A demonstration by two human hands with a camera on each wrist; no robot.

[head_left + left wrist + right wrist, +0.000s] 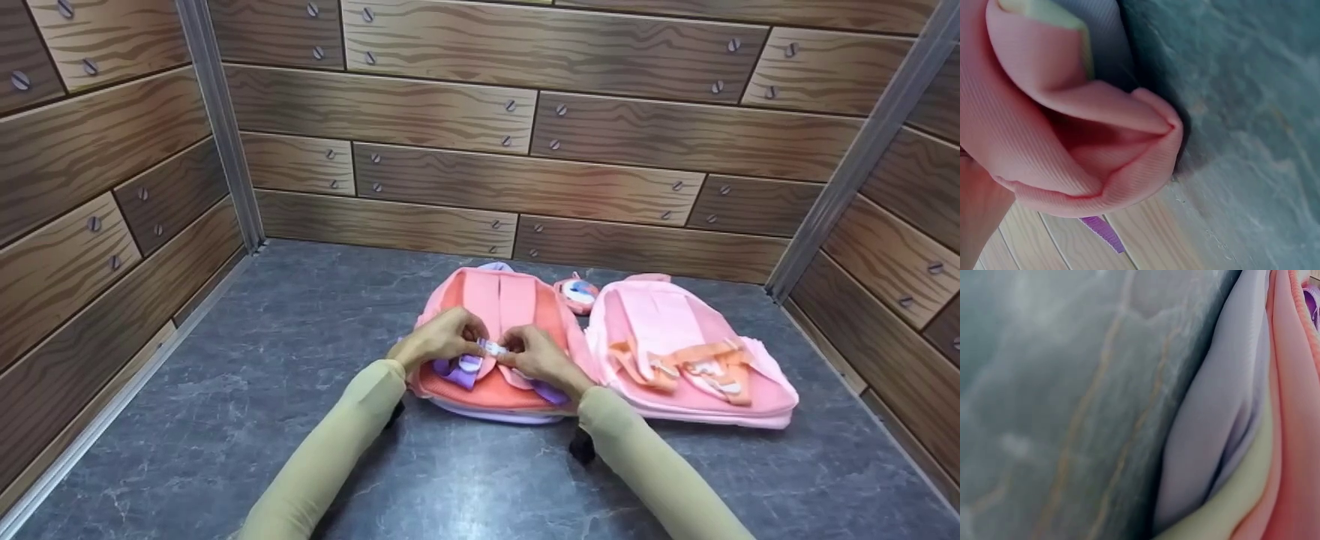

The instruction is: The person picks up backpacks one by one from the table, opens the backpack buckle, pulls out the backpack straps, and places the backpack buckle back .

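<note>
A coral backpack [491, 399] lies with its strap side up, its shoulder straps drawn in toward the middle. Over its centre, my left hand [441, 336] and right hand [544, 358] face each other, pinching a small white buckle [493, 348] from either side. Purple webbing [454, 375] hangs in loops below the fingers. In the left wrist view, folded coral fabric [1055, 163] fills much of the picture, with a purple strap end [1103, 233] below it and part of the hand [982, 208] at the left edge. The right wrist view shows the bag's lilac side [1213, 405], without the hand.
Right beside it, a light pink backpack [720, 330] lies strap side up, its orange straps [664, 375] across it. Between the bags' tops sits a small round pouch [578, 294]. Wood-patterned walls [525, 172] surround the dark marbled surface [300, 330].
</note>
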